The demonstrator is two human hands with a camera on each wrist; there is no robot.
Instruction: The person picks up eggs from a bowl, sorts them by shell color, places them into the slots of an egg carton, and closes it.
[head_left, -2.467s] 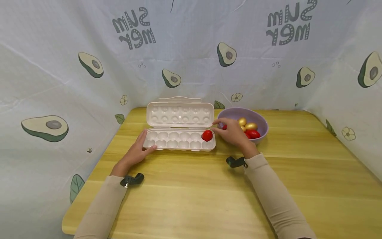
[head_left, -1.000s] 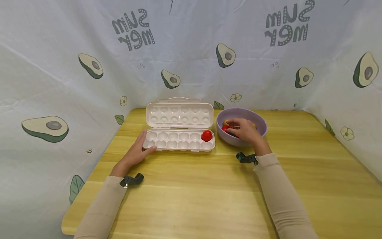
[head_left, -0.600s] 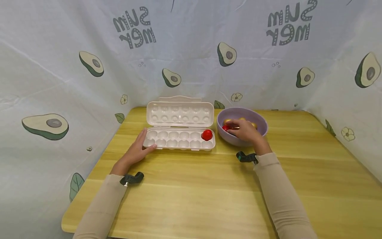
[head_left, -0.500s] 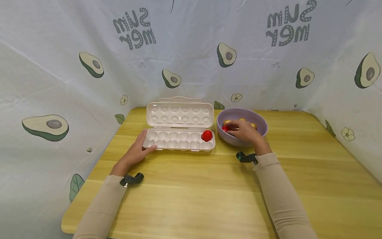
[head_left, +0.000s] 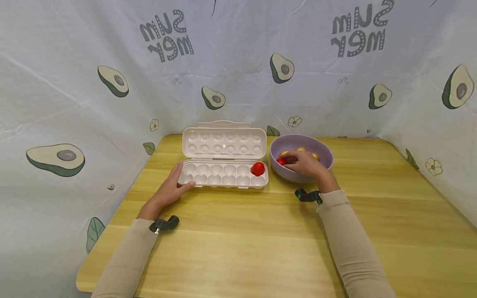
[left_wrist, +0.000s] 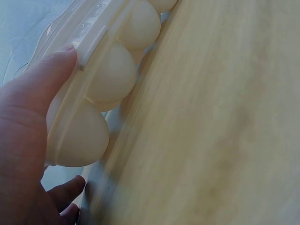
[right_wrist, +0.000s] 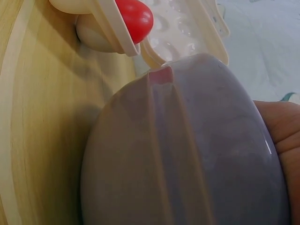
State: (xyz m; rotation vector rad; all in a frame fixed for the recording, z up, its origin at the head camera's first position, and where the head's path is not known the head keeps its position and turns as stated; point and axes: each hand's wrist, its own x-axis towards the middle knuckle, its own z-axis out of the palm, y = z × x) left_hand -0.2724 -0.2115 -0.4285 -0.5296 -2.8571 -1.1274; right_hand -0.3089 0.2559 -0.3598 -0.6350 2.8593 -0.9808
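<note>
R hand (head_left: pixel 306 164): fingers pinch glossy red egg (head_left: pixel 280 161) in round lilac bowl (head_left: pixel 292 176); might slip b/c slick. L hand (head_left: pixel 168 191) grips white plastic carton (head_left: pixel 222 170).

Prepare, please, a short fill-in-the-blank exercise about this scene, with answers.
The open white plastic egg carton holds only ____ glossy red egg.
The bare hand touching this carton is the person's ____ one.
In the head view, the round purple bowl stands to the ____ of the carton.
The pale cloth behind the wooden table shows halved green ____.

Missing words: one; left; right; avocados.
</note>
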